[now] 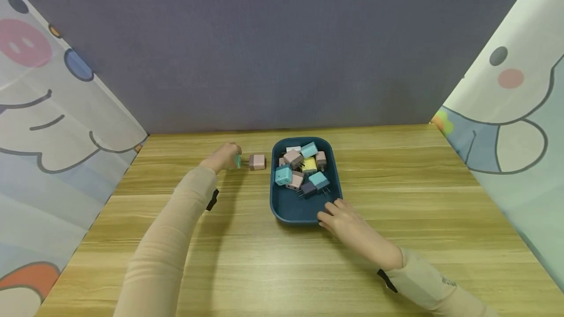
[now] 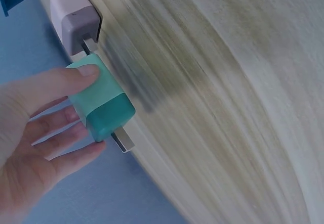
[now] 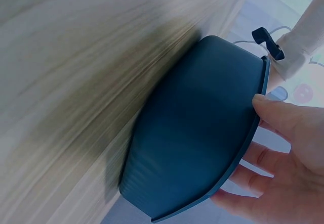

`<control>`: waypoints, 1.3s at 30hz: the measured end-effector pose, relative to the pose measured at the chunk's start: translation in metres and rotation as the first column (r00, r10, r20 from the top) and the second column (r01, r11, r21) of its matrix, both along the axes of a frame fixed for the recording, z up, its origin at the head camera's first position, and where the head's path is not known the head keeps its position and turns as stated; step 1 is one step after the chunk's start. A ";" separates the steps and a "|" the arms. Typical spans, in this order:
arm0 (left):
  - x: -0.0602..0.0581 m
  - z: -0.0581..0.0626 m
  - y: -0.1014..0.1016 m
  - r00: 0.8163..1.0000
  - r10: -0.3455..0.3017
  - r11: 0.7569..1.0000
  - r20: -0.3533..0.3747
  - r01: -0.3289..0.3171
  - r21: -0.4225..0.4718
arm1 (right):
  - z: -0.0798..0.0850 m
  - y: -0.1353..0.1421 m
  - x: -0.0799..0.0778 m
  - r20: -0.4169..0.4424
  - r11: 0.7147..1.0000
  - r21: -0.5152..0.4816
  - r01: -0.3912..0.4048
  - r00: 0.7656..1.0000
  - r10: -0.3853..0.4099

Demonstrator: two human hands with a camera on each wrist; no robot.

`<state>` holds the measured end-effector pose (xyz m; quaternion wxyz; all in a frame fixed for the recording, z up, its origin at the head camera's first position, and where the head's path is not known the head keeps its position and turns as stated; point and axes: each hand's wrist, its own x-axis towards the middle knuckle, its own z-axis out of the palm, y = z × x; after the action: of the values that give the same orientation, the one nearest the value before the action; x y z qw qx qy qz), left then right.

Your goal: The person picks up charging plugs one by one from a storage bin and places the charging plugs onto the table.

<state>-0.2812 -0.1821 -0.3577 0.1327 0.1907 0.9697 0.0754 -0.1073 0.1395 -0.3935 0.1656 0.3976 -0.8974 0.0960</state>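
My left hand (image 1: pixel 225 156) pinches a green charger plug (image 2: pixel 104 95) between thumb and fingers. Its metal prongs point away from the palm. Just to the right of it, a pink charger plug (image 1: pixel 257 162) lies on the table, prongs toward the left hand. A dark blue plastic bin (image 1: pixel 294 213) stands farther right, with several charger plugs in pink, light blue, yellow, white and dark blue heaped inside. At the bin's near right corner my right hand (image 1: pixel 345 221) holds the rim, thumb outside and fingers over the edge, as the right wrist view shows.
The wooden table (image 1: pixel 418 185) extends to both sides of the bin. A grey panel (image 1: pixel 282 48) rises along its back edge. Cartoon-printed sheets (image 1: pixel 520 126) flank it left and right.
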 end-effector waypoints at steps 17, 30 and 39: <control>-0.003 -0.006 -0.001 0.998 0.038 0.999 0.040 -0.039 0.013 | 0.000 0.000 0.000 0.009 1.000 0.009 0.006 1.000 -0.006; -0.005 -0.013 0.001 0.995 0.056 0.998 0.084 -0.056 -0.014 | -0.002 -0.001 0.000 -0.008 1.000 0.004 0.002 1.000 -0.002; -0.007 -0.016 0.002 0.997 0.044 0.999 0.062 -0.044 -0.002 | -0.001 -0.001 0.000 -0.012 1.000 -0.004 -0.002 1.000 0.002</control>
<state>-0.2883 -0.1805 -0.3734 0.1610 0.1666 0.9692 0.0838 -0.1076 0.1390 -0.3946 0.1719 0.3987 -0.8958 0.0955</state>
